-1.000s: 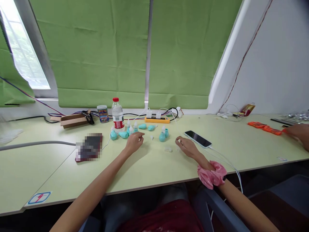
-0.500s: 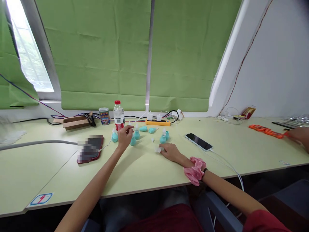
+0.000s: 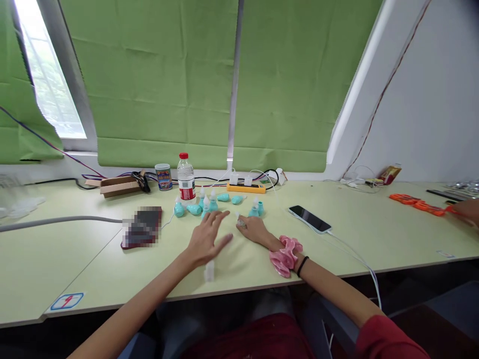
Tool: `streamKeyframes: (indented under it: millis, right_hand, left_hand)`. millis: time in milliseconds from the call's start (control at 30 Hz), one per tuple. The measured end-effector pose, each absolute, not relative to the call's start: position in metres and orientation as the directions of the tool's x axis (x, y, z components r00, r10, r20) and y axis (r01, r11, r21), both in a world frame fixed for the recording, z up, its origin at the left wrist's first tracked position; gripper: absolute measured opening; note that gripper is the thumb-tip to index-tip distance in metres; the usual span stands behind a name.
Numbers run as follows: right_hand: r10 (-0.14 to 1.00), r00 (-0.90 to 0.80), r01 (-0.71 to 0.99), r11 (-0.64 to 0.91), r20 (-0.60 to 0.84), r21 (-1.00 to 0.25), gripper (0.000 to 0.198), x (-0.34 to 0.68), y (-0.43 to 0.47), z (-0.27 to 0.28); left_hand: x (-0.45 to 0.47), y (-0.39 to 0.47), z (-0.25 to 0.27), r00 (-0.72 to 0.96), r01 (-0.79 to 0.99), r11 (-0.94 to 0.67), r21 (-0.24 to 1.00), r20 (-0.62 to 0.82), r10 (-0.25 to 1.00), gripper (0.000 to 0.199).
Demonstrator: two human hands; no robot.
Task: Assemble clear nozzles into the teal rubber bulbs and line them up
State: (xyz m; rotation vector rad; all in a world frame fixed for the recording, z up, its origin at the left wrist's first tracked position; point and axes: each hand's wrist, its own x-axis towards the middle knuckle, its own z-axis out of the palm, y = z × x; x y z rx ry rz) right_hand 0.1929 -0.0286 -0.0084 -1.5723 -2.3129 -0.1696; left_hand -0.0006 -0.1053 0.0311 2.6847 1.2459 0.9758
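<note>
My left hand hovers over the near middle of the table, fingers and thumb spread, with nothing in it. Just below its wrist is a blurred translucent white piece. My right hand rests closed, fingertips pinching a small clear plastic piece; its exact shape is partly hidden. A small white tip lies beside those fingers. Beyond my left fingers stand teal squeeze bulbs with clear pointed nozzles. Another upright bulb is behind my right hand, and several bulbs lie on their sides.
At the back are a water bottle, a can, an open cardboard box and a yellow power strip. A phone charges at right; a dark red device lies left. Another person's hand touches orange pieces.
My left hand has moved from the bulbs towards me and spread its fingers. A translucent white piece now shows below it. My right hand has shifted slightly left, closing over the clear piece.
</note>
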Motion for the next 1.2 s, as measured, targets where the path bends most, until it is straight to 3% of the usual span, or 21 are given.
streamKeyframes:
  millis: [67, 133, 300, 467, 667, 867, 1200]
  right_hand:
    - [0.877, -0.332, 0.917, 0.387, 0.346, -0.100, 0.028, 0.194, -0.028, -0.009]
    - [0.874, -0.339, 0.910, 0.398, 0.349, -0.113, 0.028, 0.194, -0.029, -0.010]
    - [0.846, -0.395, 0.870, 0.470, 0.359, -0.149, 0.025, 0.188, -0.030, -0.010]
    - [0.823, -0.425, 0.834, 0.518, 0.377, -0.190, 0.024, 0.180, -0.025, -0.008]
    - [0.838, -0.402, 0.832, 0.502, 0.368, -0.235, 0.022, 0.187, -0.019, -0.009]
    - [0.839, -0.400, 0.819, 0.508, 0.369, -0.267, 0.023, 0.190, -0.017, -0.013]
    - [0.828, -0.391, 0.793, 0.525, 0.402, -0.309, 0.022, 0.189, -0.018, -0.014]
  left_hand:
    - [-0.006, -0.127, 0.020, 0.599, 0.665, -0.733, 0.141, 0.485, 0.637, 0.054]
    - [-0.010, -0.137, 0.007, 0.662, 0.638, -0.756, 0.143, 0.399, 0.634, 0.033]
    - [-0.003, -0.102, -0.008, 0.539, 0.608, -0.668, 0.429, 0.395, 0.744, 0.025]
    - [0.019, -0.032, -0.007, 0.449, 0.571, -0.585, 0.576, 0.378, 0.810, 0.043]
    - [0.003, 0.000, -0.005, 0.484, 0.502, -0.536, 0.679, 0.293, 0.824, 0.020]
    - [-0.016, -0.011, 0.000, 0.614, 0.472, -0.574, 0.669, 0.218, 0.759, 0.037]
    - [-0.005, -0.016, -0.002, 0.610, 0.537, -0.624, 0.568, 0.249, 0.752, 0.025]
